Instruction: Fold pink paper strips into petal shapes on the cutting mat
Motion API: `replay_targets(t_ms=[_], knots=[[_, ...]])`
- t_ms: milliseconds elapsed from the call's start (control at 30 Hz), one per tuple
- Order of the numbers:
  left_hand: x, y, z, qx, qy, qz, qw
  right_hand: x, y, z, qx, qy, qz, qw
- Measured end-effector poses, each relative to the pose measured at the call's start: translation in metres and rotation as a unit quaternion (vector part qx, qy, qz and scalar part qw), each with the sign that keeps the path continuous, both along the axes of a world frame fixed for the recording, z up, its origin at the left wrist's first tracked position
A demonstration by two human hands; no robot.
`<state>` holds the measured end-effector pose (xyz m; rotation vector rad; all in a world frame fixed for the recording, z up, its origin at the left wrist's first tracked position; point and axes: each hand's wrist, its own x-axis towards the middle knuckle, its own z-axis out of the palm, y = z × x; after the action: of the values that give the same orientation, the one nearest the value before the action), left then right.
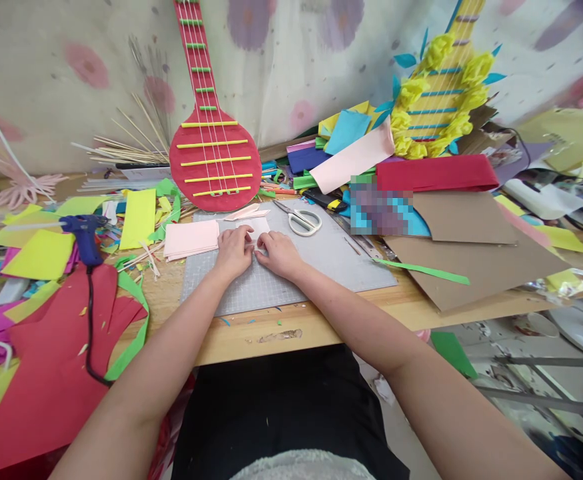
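My left hand (235,252) and my right hand (278,253) meet over the grey cutting mat (291,289). Between them lies a small piece of pale pink paper (258,225), its near edge pinched by the curled fingers of both hands; the fingers partly cover it. A stack of pale pink paper rectangles (191,240) rests just left of my left hand. Some narrow pale pink pieces (244,212) lie beyond the hands. To the right of my right hand are white-handled scissors (305,223), lying with their blades pointing away to the left.
A red paper lute (216,160) and a yellow one with paper flowers (436,100) lean at the back. A blue glue gun (85,240) and red paper (61,347) lie left. Brown cardboard (471,260), a green strip (426,270) and a cutter knife (324,199) are right.
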<state>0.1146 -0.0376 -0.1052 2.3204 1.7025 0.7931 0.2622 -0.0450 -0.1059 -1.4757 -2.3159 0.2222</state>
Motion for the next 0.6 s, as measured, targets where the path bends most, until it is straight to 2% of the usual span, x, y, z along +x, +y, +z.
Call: replay_targets(t_ms=[333, 500, 600], knots=[[-0.0054, 0.0031, 0.0016, -0.001, -0.006, 0.054, 0.999, -0.0005, -0.0011, 0.0017, -0.004, 0.010, 0.000, 1.000], [-0.0074, 0.0015, 0.0033, 0.030, -0.037, 0.010, 0.999, 0.0035, 0.0021, 0.0011, -0.026, 0.087, -0.013, 0.996], [-0.0083, 0.0008, 0.0035, 0.005, -0.056, -0.015, 0.998, 0.0071, 0.0043, 0.0000, -0.008, 0.132, 0.001, 0.991]])
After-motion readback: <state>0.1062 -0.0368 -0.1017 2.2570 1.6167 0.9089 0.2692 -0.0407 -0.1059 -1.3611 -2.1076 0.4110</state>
